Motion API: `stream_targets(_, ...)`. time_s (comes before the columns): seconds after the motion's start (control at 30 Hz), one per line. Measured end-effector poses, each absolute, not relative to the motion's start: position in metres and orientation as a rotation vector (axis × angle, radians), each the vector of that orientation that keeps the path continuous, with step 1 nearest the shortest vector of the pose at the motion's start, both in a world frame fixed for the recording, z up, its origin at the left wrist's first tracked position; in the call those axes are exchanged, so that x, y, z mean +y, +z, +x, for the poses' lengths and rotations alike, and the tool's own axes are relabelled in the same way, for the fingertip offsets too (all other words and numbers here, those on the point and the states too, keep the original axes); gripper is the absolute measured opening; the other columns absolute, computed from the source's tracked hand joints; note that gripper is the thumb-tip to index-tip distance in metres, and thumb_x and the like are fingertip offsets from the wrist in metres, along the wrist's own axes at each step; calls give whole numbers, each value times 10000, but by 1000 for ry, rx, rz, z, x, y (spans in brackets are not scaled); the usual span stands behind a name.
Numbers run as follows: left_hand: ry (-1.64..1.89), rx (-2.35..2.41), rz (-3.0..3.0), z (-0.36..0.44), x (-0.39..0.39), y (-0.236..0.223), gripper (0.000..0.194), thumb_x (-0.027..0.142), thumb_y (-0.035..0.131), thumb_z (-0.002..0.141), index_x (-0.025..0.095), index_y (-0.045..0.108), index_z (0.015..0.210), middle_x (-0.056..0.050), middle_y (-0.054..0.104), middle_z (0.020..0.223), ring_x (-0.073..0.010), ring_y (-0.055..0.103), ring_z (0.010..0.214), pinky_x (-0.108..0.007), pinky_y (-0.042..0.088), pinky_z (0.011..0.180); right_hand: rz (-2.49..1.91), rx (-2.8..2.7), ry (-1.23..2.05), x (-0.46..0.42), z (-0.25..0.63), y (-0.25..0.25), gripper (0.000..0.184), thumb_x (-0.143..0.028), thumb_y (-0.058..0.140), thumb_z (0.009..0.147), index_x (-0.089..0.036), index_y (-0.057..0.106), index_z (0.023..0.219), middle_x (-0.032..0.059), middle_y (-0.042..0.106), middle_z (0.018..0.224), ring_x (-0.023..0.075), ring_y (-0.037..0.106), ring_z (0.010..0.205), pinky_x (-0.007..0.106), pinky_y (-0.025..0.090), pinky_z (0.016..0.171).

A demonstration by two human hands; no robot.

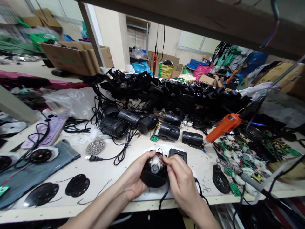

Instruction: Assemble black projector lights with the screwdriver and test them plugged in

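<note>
My left hand [135, 176] is wrapped round a black round housing [152, 179] with a small silver motor [155, 164] sitting in its top. My right hand [181, 179] is pinched on the thin red and black wires [162, 158] beside the motor. Both hands work just above the front edge of the white bench [105, 173]. A black square frame [178, 155] lies flat right behind my right hand. A black cord [164, 197] hangs from the housing over the bench edge.
Several black cylindrical housings [169, 130] and a heap of black parts [171, 92] fill the back. An orange electric screwdriver [222, 126] hangs at right above green circuit boards [230, 152]. Black discs [77, 185] and a grey cloth [35, 171] lie left. A metal mesh disc [95, 147] rests mid-left.
</note>
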State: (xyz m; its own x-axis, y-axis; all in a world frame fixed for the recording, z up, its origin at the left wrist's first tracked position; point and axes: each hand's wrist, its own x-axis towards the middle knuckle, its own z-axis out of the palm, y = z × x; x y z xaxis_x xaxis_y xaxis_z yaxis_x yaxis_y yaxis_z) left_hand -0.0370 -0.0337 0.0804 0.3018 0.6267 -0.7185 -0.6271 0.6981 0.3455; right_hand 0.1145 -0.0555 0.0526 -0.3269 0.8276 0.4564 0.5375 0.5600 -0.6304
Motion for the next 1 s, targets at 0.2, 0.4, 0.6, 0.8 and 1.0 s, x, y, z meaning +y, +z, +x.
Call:
stream_targets(0.2,928,952,25,-40,-33,81,220,302,570,882,117,687,863,-71,746,739,-188,686,611,-318,582,592,-1108,-1936,606,-52,117,59,374,-107,358,950,-199,567,1246,87,610,1038,188,599,962,312,510,825)
stream_targets(0.4,1093,1018,114,-47,-31,84,124,222,587,866,145,685,867,-43,734,716,-168,676,598,-296,588,597,-1283,-1736,350,-72,113,45,308,-113,459,873,-212,528,1156,90,591,1045,219,598,965,357,535,822)
stream_targets(0.6,1095,975,78,-47,-34,91,148,248,569,879,155,678,843,-46,730,723,-181,678,607,-317,592,576,-1347,-1838,65,-83,92,19,471,-104,518,822,-147,445,1285,179,534,1172,304,549,1106,471,543,870)
stream_targets(0.8,1148,1030,88,-48,-41,94,99,206,576,872,153,656,847,-40,714,751,-158,663,627,-273,566,616,-1154,-1736,-36,-64,97,21,296,-66,533,887,-184,538,1158,99,663,995,215,650,953,353,566,822)
stream_targets(1.0,1169,1109,308,-49,-45,84,260,282,688,801,247,595,1041,42,678,805,-125,634,709,-205,511,641,-1232,-1562,477,-73,110,40,79,-185,588,895,-226,617,957,28,713,866,169,694,800,261,560,696)
